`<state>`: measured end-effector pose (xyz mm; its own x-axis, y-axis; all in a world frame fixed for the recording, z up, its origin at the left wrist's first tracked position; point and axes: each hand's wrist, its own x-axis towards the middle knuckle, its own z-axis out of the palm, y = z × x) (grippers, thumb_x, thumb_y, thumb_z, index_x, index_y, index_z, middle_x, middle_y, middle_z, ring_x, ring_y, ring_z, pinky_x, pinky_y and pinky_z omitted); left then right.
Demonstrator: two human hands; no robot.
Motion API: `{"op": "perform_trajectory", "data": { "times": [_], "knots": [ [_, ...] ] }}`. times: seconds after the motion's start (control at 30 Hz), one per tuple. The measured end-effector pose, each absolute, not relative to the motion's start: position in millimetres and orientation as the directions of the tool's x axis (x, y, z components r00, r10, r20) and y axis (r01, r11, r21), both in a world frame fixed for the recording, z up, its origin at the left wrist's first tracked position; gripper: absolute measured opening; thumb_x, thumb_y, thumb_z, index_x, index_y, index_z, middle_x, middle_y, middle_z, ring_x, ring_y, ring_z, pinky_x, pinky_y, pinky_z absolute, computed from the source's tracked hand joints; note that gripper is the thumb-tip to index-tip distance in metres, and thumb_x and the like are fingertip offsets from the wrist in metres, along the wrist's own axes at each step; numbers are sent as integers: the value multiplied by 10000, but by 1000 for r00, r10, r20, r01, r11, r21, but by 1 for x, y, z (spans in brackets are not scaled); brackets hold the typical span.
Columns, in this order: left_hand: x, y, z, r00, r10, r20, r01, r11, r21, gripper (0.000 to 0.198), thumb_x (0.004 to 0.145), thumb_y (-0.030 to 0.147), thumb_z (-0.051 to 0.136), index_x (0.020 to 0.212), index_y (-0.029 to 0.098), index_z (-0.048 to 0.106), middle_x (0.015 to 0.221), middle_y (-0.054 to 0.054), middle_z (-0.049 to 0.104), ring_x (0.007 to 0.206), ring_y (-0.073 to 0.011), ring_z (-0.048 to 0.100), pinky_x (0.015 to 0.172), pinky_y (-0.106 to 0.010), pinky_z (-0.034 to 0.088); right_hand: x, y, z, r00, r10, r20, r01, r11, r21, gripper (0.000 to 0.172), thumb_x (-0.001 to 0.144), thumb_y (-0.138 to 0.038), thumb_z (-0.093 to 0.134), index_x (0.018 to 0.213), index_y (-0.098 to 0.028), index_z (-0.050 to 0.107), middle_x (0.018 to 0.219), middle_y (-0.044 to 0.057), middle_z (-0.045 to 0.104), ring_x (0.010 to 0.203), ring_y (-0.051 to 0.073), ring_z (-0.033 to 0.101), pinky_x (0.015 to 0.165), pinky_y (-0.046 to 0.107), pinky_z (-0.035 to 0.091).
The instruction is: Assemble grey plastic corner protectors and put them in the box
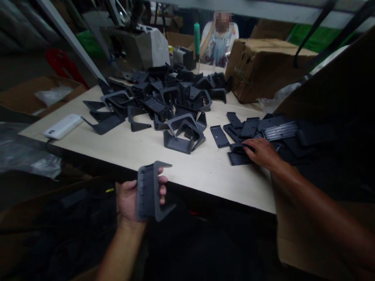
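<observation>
My left hand [129, 199] is closed around a dark grey plastic bracket [149, 191], held upright just below the near edge of the light wooden table [140, 148]. My right hand [262, 152] reaches onto the table at the right, fingers laid over a flat black ribbed plate [238, 147] at the edge of a heap of similar plates [272, 130]. Whether the fingers grip the plate I cannot tell. A big pile of grey brackets [172, 97] covers the middle and far part of the table.
A white flat device [63, 126] lies at the table's left edge. A cardboard box [258, 68] stands at the back right, and a large brown carton [331, 97] leans at the right. A person [219, 39] sits across the table. An open box [38, 95] sits at left.
</observation>
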<state>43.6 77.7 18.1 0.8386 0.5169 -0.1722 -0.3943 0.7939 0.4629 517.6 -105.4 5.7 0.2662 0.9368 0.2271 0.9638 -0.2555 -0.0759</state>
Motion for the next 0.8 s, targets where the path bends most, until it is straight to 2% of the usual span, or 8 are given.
{"op": "perform_trajectory", "data": {
  "times": [0.17,0.23,0.3,0.4,0.47,0.57,0.63,0.8],
  "knots": [
    [75,33,33,970,236,-62,-209,935,288,595,912,523,548,1253,61,704,1067,-184,779,865,-289,769,787,-413,648,509,-101,18,221,877,427,975,-205,-84,286,1009,-280,546,1171,-198,767,1167,91,796,1063,288,729,1113,529,462],
    [84,23,32,982,183,-55,-165,959,231,637,934,595,520,1218,59,716,1043,-184,778,897,-294,769,844,-428,635,491,-103,27,238,826,511,971,-211,-112,282,1013,-295,559,1176,-200,770,1153,87,798,1051,285,736,1106,510,480],
    [91,19,30,984,165,-74,-148,970,192,707,935,689,487,1189,72,722,1027,-186,777,915,-303,767,874,-460,626,465,-105,35,278,806,522,960,-224,-165,299,1016,-306,559,1207,-206,767,1177,91,789,1080,291,729,1081,487,506],
    [99,19,27,971,192,-140,-164,967,193,850,902,837,402,1170,98,726,1033,-201,779,943,-334,765,881,-512,614,416,-103,34,293,861,417,950,-214,-226,323,1029,-301,532,1239,-213,762,1216,94,776,1114,293,718,1035,450,537],
    [106,20,27,952,236,-193,-190,954,232,905,889,880,340,1173,114,728,1056,-216,781,985,-362,761,922,-568,589,387,-98,23,266,906,328,956,-203,-213,320,1032,-285,522,1236,-222,761,1245,85,767,1104,281,716,1017,430,547],
    [116,22,28,903,343,-259,-267,919,290,867,905,867,323,1163,148,735,1121,-215,779,1070,-385,742,1017,-646,523,356,-87,2,253,935,251,963,-217,-163,313,1006,-238,540,1236,-229,751,1296,87,740,1090,284,699,979,433,560],
    [120,23,28,857,424,-294,-334,890,311,831,904,861,357,1143,165,744,1172,-199,772,1149,-386,717,1068,-651,493,344,-80,-7,266,936,229,961,-239,-138,326,988,-271,581,1275,-221,729,1353,117,701,1122,319,667,971,469,557],
    [116,26,26,751,558,-353,-435,820,372,889,841,922,408,1114,155,766,1172,-183,777,1250,-388,669,1118,-624,483,338,-73,-3,313,943,116,946,-299,-128,659,873,-545,746,1421,-194,647,1523,216,541,1293,474,538,1006,619,508]
  ]
}}
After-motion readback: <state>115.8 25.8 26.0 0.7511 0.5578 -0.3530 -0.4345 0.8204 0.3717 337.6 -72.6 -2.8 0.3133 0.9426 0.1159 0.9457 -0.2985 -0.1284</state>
